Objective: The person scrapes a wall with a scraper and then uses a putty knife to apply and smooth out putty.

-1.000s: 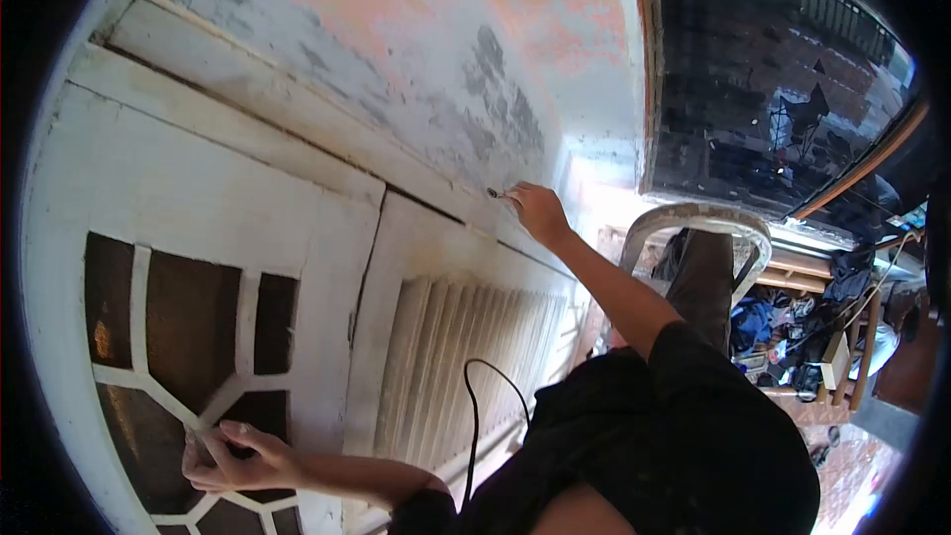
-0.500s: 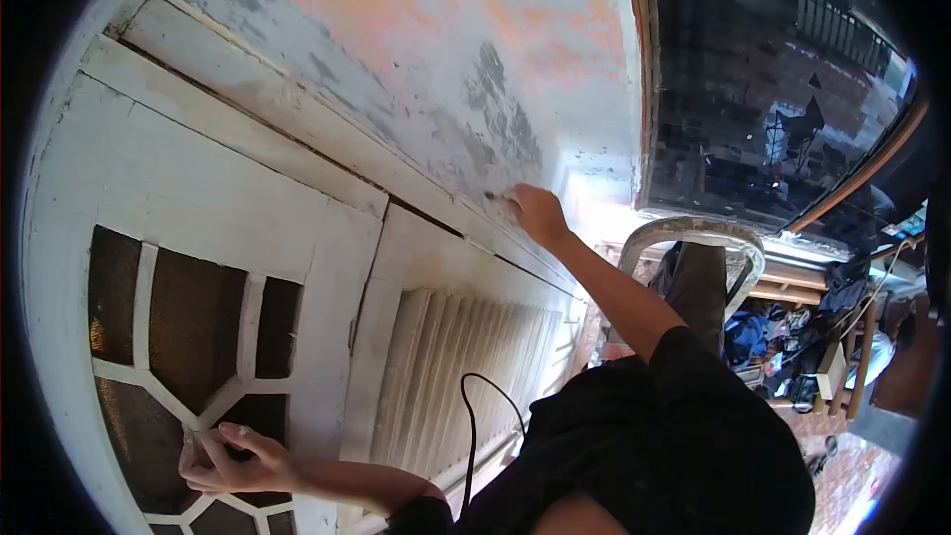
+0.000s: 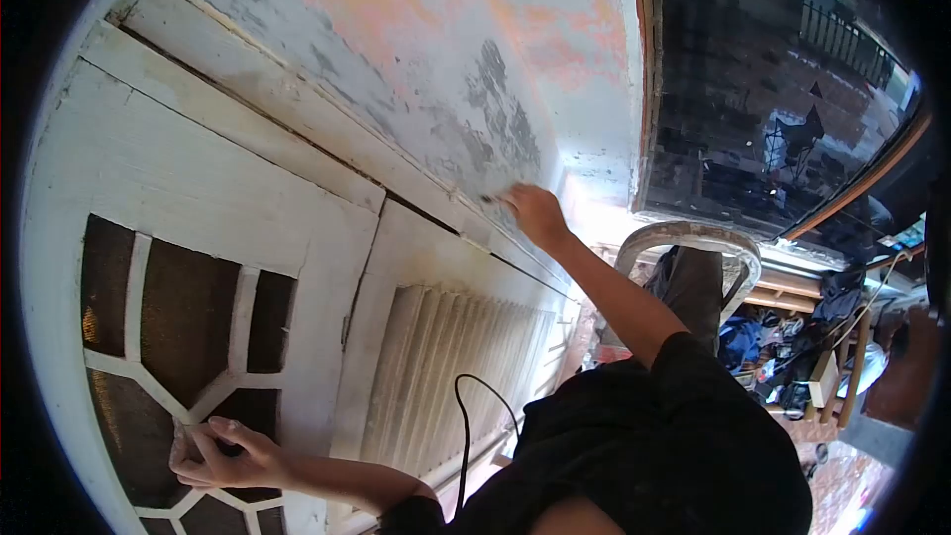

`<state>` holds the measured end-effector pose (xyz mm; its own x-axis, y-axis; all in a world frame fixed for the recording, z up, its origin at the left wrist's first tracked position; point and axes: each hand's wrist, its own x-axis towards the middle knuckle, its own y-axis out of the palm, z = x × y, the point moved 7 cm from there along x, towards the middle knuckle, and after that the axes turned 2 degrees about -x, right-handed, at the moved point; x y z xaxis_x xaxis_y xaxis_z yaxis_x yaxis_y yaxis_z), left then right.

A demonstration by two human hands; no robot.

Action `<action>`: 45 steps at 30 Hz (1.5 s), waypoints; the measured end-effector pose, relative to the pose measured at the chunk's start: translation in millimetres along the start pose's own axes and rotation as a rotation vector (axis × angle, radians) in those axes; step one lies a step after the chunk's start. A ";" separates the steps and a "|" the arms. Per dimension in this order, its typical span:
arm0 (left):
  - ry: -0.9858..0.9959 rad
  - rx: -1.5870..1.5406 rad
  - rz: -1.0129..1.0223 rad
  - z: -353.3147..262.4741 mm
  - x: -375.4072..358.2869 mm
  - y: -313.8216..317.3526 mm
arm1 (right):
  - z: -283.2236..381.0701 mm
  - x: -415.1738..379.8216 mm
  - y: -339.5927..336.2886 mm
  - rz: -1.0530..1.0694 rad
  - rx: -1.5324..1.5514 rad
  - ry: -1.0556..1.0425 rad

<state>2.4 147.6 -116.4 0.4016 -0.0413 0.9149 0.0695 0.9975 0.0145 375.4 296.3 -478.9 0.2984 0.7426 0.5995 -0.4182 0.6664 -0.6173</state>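
My right hand [image 3: 536, 216] is closed around a slim tool [image 3: 492, 199] with a dark tip. Its kind cannot be made out, and the fingers hide most of it. The tip is at the ledge where the white trim [image 3: 416, 176] meets the patchy wall [image 3: 436, 99]. Lower left, my left hand [image 3: 226, 454] has its fingers curled round a white lattice bar [image 3: 182, 416] of the panelled door [image 3: 188, 198]. Dark panes show between the bars.
Beside the door stands a ribbed whitish panel [image 3: 446, 367], with a black cable [image 3: 464, 436] looping before it. A worn ladder's curved rail [image 3: 684, 231] is close to my right arm. Beyond are a dark window [image 3: 763, 89] and a cluttered wooden shelf [image 3: 788, 297].
The view has shifted slightly, so the door sits a little further left. My right hand and the tool have barely moved along the ledge. My left hand keeps its hold on the bar.
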 end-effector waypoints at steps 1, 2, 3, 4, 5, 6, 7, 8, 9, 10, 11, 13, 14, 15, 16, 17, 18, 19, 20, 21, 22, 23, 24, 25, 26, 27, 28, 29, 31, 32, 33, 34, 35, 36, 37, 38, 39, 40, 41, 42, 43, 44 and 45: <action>0.001 0.030 0.028 1.4 -0.8 -1.8 | 24.6 18.0 -23.0 -0.063 0.005 0.030; 0.013 0.025 0.048 2.0 -0.7 -4.3 | 51.9 42.1 -56.1 -0.197 0.105 -0.023; 0.016 0.018 0.033 1.4 0.2 -4.6 | 75.3 73.4 -90.9 -0.346 0.196 -0.081; 0.010 0.008 0.008 -0.9 0.7 -2.6 | 96.7 99.5 -114.8 -0.464 0.254 -0.159; 0.004 0.003 0.032 2.6 -0.6 -2.1 | 113.8 115.9 -132.7 -0.579 0.311 -0.240; 0.010 0.006 0.038 1.4 -0.4 -2.2 | 125.3 126.7 -138.5 -0.577 0.302 -0.240; 0.017 0.013 0.046 0.8 -0.2 -2.4 | 135.8 135.0 -139.1 -0.542 0.322 -0.229; 0.014 0.013 0.062 2.4 -1.3 -2.0 | 142.2 138.3 -137.3 -0.508 0.345 -0.221; 0.013 0.014 0.054 2.6 -1.5 -1.3 | 136.3 125.5 -122.3 -0.544 0.316 -0.213; 0.008 0.004 0.046 1.9 -1.2 -0.8 | 122.9 103.7 -96.2 -0.585 0.288 -0.209; 0.000 -0.003 0.035 2.4 -0.8 -1.2 | 102.7 82.4 -68.3 -0.511 0.320 -0.172; 0.024 0.035 0.045 -1.0 -0.1 -2.2 | 47.2 32.2 -12.7 -0.292 0.205 -0.047; 0.002 0.018 0.051 -4.2 1.3 -2.8 | 18.4 12.2 14.2 -0.208 0.076 -0.066; -0.014 -0.004 0.056 -4.5 2.5 -2.7 | 3.2 6.5 16.1 0.117 0.117 0.034; -0.003 0.013 0.090 -0.5 0.3 -0.8 | -4.9 11.6 9.7 0.042 0.079 -0.057; -0.007 0.009 0.070 0.2 1.2 1.6 | -16.1 28.9 1.7 -0.155 0.024 -0.045; -0.024 0.015 0.057 -1.1 0.8 1.5 | -10.6 55.0 -24.3 -0.340 -0.029 -0.040; -0.031 0.025 0.059 -1.0 0.1 -1.3 | 4.4 96.3 -54.6 -0.327 0.020 0.040; -0.023 0.028 0.067 -1.5 -0.2 -3.6 | 33.2 129.3 -96.1 -0.490 0.029 -0.049; -0.030 0.028 0.074 -1.8 -0.1 -3.3 | 56.7 158.8 -130.9 -0.587 0.105 -0.133; -0.037 0.026 0.078 -1.5 1.0 -1.4 | 79.9 185.3 -158.3 -0.679 0.139 -0.191; -0.032 0.025 0.078 -0.4 2.1 -0.9 | 97.3 200.6 -173.8 -0.770 0.171 -0.252; -0.014 0.022 0.075 0.1 2.1 -1.9 | 106.4 205.8 -171.8 -0.768 0.172 -0.252; 0.001 0.021 0.073 -0.5 1.1 -2.1 | 116.8 205.9 -167.9 -0.768 0.181 -0.274; -0.005 0.028 0.077 -1.5 0.0 -1.3 | 126.0 202.2 -164.4 -0.767 0.192 -0.300; -0.002 0.017 0.077 -1.9 1.7 -1.4 | 120.6 186.6 -151.1 -0.770 0.236 -0.266; -0.003 0.007 0.070 -2.9 4.3 -1.5 | 104.7 166.3 -129.8 -0.779 0.279 -0.238; -0.014 0.001 0.054 -5.5 5.4 -1.8 | 81.9 150.6 -102.0 -0.743 0.198 -0.218; -0.027 0.002 0.053 -10.0 7.4 -2.6 | 29.9 109.9 -52.7 -0.481 0.043 -0.121; -0.030 0.004 0.043 -9.0 7.0 -2.3 | 9.1 98.0 -38.0 -0.269 -0.036 -0.052; -0.026 -0.003 0.034 -7.8 5.4 -3.3 | -3.2 93.9 -39.2 -0.279 -0.039 -0.047; -0.032 0.012 0.034 -5.8 3.1 -2.6 | -15.1 100.7 -36.3 -0.171 -0.140 -0.036; -0.043 0.028 0.035 -3.5 1.6 -1.7 | -28.0 111.0 -32.2 -0.061 -0.242 -0.028; -0.028 0.036 0.051 -2.0 0.3 -1.3 | -1.4 132.8 -75.3 -0.261 -0.138 -0.132; -0.027 0.034 0.055 -4.3 0.6 -2.9 | 18.1 163.8 -104.8 -0.349 -0.040 -0.146; -0.043 0.037 0.058 -5.4 2.1 -4.0 | 45.1 192.1 -137.4 -0.450 -0.036 -0.201; -0.058 0.040 0.057 -5.4 3.4 -3.6 | 76.7 214.4 -175.3 -0.522 0.019 -0.205; -0.048 0.038 0.065 -3.9 3.8 -2.4 | 101.0 237.1 -195.0 -0.635 0.089 -0.295; -0.040 0.024 0.061 -1.8 2.5 -2.1 | 114.3 248.6 -202.9 -0.746 0.159 -0.388; -0.038 0.013 0.059 -0.6 0.2 -1.7 | 120.4 247.3 -195.4 -0.737 0.164 -0.386; -0.040 0.020 0.071 -0.8 -0.5 -0.6 | 131.1 240.4 -185.2 -0.700 0.157 -0.389; -0.041 0.017 0.061 -2.0 0.7 -1.0 | 142.4 230.5 -174.8 -0.663 0.151 -0.394; -0.038 0.014 0.049 -2.7 2.6 -1.7 | 135.8 204.9 -161.7 -0.667 0.219 -0.358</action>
<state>5.8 145.6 -115.1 0.3690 0.0093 0.9294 0.0377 0.9990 -0.0250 387.7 331.7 -187.1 0.2670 0.0990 0.9586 -0.4189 0.9078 0.0230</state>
